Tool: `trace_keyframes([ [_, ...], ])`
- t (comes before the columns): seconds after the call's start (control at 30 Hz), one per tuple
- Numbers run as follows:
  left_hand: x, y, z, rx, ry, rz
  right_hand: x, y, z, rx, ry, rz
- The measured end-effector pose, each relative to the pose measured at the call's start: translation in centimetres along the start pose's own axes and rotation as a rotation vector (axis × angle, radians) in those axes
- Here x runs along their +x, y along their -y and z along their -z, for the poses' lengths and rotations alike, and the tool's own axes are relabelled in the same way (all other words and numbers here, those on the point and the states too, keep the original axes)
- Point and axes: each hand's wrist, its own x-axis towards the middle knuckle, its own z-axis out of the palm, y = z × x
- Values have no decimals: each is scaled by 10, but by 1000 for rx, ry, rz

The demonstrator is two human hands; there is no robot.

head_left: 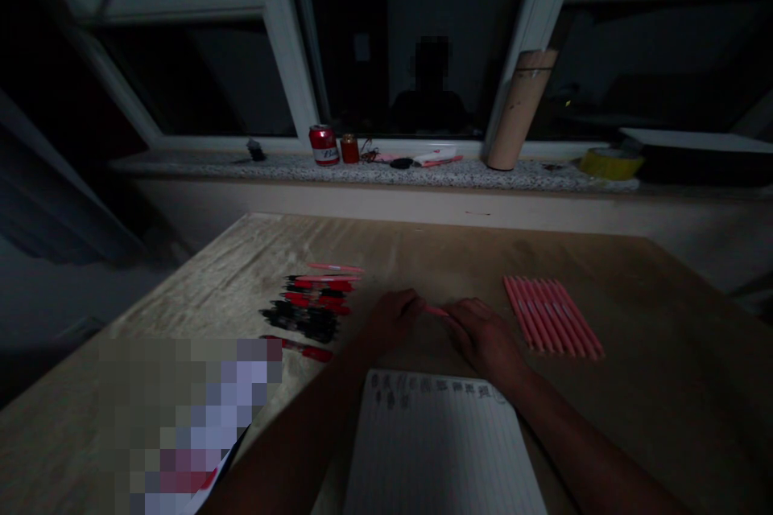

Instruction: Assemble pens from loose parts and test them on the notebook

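Note:
Between my two hands a slim pink pen [435, 311] lies level above the table, just beyond the notepad. My left hand [394, 317] pinches its left end, and my right hand [488, 339] closes round its right end. Both ends are hidden by my fingers. Close to my right hand is a neat row of several pink pens [551, 315], side by side. Left of my left hand lies a loose pile of black pens [305, 322] and red pens [317, 300], with a few pink pens [335, 267] at its far side. A lined notepad [444, 451] with scribbled marks sits under my forearms.
The wooden table [423, 249] reaches to a windowsill [266, 169]. On the sill stand a red can [324, 146], a small red jar [349, 149], a tall cardboard tube [520, 109], a yellow tape roll [611, 163] and a dark box [704, 157]. A blurred-out patch covers the table's lower left.

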Motion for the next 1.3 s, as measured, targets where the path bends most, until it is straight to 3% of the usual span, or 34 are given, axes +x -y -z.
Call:
trace_keyframes([
  [0.27, 0, 0, -1, -104, 18, 109, 1, -1, -2, -38, -57, 45],
  [0.47, 0, 2, -1, -158, -34, 20, 1, -2, -1, -49, -36, 20],
  [0.8, 0, -4, 0, -58, -34, 72, -1, 0, 0, -53, -38, 22],
  [1.1, 0, 5, -4, 52, -93, 30, 0, -1, -2, -64, -57, 44],
  [1.2, 1, 4, -4, 21, -60, 81, 0, -1, -2, -71, -51, 36],
  [1.3, 0, 2, -1, -73, -52, 35, -1, -2, -2, -81, -38, 17],
])
